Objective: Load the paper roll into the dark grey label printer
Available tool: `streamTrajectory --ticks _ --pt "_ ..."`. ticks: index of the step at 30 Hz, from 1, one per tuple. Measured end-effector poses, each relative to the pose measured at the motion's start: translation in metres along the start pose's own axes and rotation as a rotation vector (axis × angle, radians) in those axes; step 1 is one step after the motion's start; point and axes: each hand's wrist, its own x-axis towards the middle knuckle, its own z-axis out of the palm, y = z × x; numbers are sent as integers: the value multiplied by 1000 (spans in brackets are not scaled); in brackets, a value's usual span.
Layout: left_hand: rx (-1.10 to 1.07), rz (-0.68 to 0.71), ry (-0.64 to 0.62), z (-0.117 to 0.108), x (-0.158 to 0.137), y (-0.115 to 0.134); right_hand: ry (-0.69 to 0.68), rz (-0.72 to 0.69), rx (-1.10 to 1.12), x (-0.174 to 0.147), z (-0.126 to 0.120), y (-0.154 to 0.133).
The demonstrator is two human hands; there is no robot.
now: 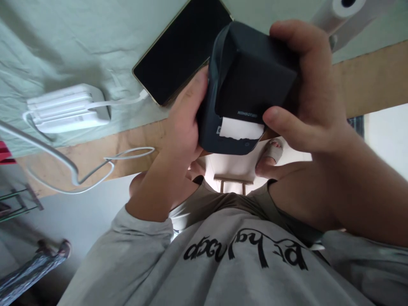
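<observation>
Both hands gripping black label printer [251,85]: left hand [183,127] clasping 9 o'clock side, right hand [306,89] wrapping 3 o'clock side; paper slot [241,128] facing 6 o'clock, long axis running 12 to 6

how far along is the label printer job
Done, it seems: paper is loaded, since a white strip with a ragged edge shows at the slot of the printer. In hand: the left hand and right hand both grip the printer above the table edge. Left: nothing printed shows on the strip, and a paper roll lies unused behind. The phone is dark, cabled to a power bank.
</observation>
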Motion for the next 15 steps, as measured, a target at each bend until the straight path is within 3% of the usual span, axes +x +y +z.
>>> streamTrajectory --ticks 7,12,15 --pt "69 -8 61 1 -1 1 26 -54 141 3 4 3" --pt "64 8 -39 2 -1 13 11 -142 64 3 4 4" --pt "-18 32 -38 3 0 12 69 -74 55 1 2 2"
